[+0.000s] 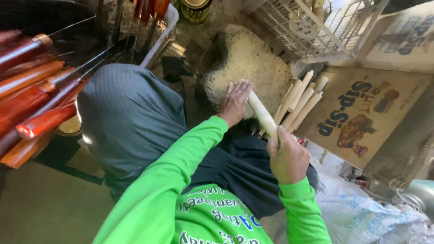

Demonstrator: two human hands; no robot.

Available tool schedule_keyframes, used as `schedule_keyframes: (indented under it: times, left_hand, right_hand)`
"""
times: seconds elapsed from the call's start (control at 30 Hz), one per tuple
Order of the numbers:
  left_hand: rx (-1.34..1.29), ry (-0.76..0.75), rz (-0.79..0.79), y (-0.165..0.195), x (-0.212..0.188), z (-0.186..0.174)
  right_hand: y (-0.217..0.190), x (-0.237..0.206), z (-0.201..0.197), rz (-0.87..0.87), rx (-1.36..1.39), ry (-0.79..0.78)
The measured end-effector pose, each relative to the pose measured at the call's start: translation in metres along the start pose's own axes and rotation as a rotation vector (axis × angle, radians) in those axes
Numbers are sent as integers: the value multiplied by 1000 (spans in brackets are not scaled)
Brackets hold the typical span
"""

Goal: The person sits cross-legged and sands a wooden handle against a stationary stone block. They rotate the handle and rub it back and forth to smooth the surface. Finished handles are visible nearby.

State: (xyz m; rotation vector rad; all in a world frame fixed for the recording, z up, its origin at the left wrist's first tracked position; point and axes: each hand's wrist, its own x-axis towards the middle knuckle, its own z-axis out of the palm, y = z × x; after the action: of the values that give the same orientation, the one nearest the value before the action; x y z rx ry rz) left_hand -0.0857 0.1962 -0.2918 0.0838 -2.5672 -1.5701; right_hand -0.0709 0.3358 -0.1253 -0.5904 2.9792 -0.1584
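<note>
Head view: the person sits with knees raised, in green sleeves and dark trousers. The right hand (289,158) is closed around the lower end of a pale wooden stick (262,115), which slants up and to the left. The left hand (235,101) lies over the stick's upper end, fingers bent down on it, a ring on one finger. That upper end rests against a rough, dusty block (253,58) just ahead of the knees.

Just right of the block, more pale sticks (300,101) of the same kind lean in a bundle, close together, their tips pointing up and to the right. A printed cardboard sheet (366,113) lies flat beside them. Above it stands a white plastic crate (316,27).

At the left edge, red-brown polished handles (31,104) lie stacked, several with dark metal rods running from them toward the upper middle. A tin can (195,9) stands at the top, near the block. In the lower right corner lies a crumpled white woven sack (361,212), next to the right elbow.
</note>
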Motion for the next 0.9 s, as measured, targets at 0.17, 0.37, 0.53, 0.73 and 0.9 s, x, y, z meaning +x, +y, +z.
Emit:
schedule_keyframes:
  times: [0.17,0.37,0.53,0.73,0.9]
  left_hand:
    - [-96,24,107,9,1,-1]
    - [54,-10,-53,0,12,-3]
    - [-82,17,99,-1,5,4]
    - [-42,10,-16,4,5,-1]
    - [-143,22,72,9,5,-2]
  right_hand:
    - [8,3,-3,61,35,-36]
    - [7,7,-4,31,13,-27]
    - [3,11,-6,61,41,-31]
    - [6,15,-9,33,37,-10]
    - [11,14,-7,73,19,-63]
